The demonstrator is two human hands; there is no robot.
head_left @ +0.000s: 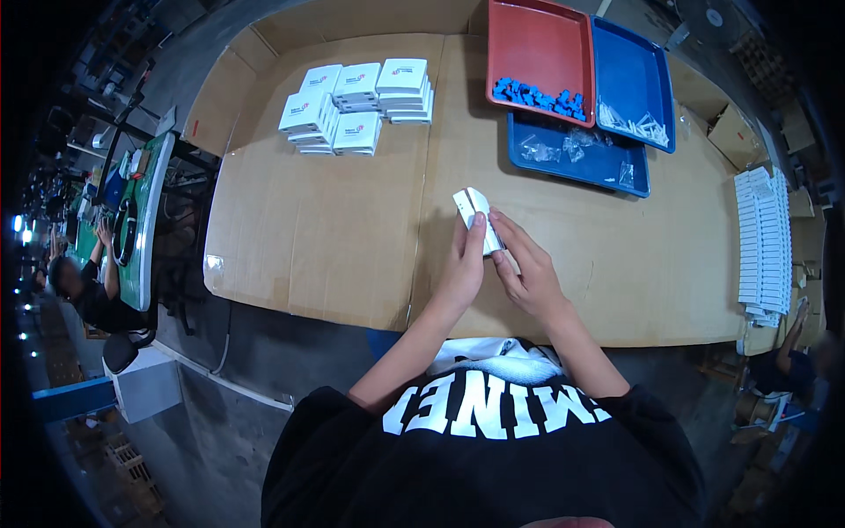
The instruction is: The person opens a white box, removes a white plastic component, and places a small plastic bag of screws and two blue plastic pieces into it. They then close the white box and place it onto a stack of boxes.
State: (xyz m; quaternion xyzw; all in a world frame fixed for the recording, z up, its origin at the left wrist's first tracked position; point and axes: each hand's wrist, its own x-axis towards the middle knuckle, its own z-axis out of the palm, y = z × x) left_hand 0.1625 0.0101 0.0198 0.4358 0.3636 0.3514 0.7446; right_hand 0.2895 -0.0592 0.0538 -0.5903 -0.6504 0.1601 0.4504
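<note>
A small white box [472, 202] is held between my hands above the cardboard-covered table, tilted with its far end up and to the left. My left hand [466, 261] grips its near left side, thumb lying along the top. On the right side, the fingers and thumb of my right hand [530, 268] close around the near end. A dark gap runs along the box's upper part; I cannot tell whether a flap is lifted there. My fingers hide the lower half of the box.
Stacks of white boxes [356, 130] stand at the far left of the cardboard tabletop [334, 229]. A red tray [541, 57] of blue parts, a blue tray [629, 75] of white pieces and a lower blue tray [576, 172] of small clear bags lie far right. Long rows of white boxes [762, 242] line the right edge.
</note>
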